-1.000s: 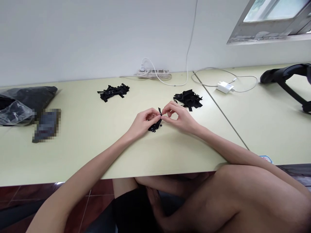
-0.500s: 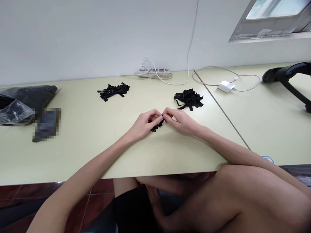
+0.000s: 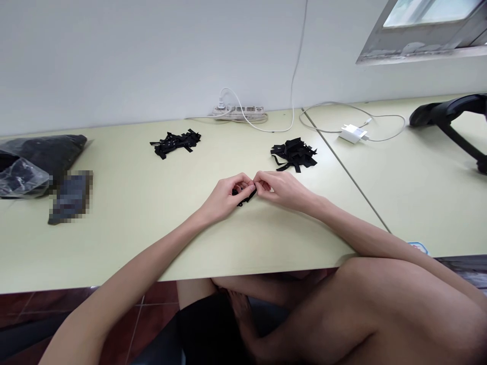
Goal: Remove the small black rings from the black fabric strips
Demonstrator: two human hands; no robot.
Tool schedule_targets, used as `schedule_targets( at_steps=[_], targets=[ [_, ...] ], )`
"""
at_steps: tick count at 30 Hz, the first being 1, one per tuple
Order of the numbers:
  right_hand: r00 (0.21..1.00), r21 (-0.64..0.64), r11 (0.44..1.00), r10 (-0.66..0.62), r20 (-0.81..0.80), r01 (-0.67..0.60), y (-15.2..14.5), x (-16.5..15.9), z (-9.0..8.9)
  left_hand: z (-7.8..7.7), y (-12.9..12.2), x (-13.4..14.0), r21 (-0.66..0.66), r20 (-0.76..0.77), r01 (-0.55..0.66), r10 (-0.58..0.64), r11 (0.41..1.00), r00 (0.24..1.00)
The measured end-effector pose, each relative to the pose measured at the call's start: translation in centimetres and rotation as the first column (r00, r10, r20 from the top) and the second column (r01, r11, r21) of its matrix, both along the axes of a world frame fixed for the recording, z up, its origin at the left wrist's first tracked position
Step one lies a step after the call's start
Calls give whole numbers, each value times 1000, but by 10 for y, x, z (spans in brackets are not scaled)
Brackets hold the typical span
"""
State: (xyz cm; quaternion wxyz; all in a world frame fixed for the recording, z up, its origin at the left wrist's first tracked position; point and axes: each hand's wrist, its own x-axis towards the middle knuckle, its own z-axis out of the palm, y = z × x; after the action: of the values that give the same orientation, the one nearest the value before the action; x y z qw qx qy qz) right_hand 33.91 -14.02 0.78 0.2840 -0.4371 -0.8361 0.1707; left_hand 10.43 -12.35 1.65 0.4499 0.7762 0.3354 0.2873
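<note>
My left hand (image 3: 224, 200) and my right hand (image 3: 284, 190) meet fingertip to fingertip over the table (image 3: 243, 243). Both are closed in a pinch on a short black fabric strip (image 3: 250, 194), mostly covered by the fingers. Under my left hand lies a small cluster of black pieces (image 3: 239, 204), partly hidden; some look ring-shaped. Just beyond my right hand is a loose pile of black strips (image 3: 294, 153). A second pile of black strips (image 3: 177, 143), with small light spots on it, lies farther off to the left.
At the far left are a dark plastic bag (image 3: 41, 157) and a blurred-out dark object (image 3: 71, 197). Along the wall sits a power strip (image 3: 239, 112) with cables. To the right are a white charger (image 3: 352, 133) and a black curved stand (image 3: 449, 119).
My fingertips have shifted slightly on the black strip, and the right-hand fingers are curled a little more. The view has tilted slightly; the piles lie as before.
</note>
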Motion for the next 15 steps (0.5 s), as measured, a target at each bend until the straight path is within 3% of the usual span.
schedule_targets(
  at_steps=[9, 15],
  targets=[
    [990, -95, 995, -28, -136, 16, 0, -1, -2, -1, 0, 1, -36, 48, 7, -5, 999, 999],
    [986, -194, 980, -80, -144, 51, 0, -2, -4, -3, -3, 3, 19, 28, -40, 40, 999, 999]
  ],
)
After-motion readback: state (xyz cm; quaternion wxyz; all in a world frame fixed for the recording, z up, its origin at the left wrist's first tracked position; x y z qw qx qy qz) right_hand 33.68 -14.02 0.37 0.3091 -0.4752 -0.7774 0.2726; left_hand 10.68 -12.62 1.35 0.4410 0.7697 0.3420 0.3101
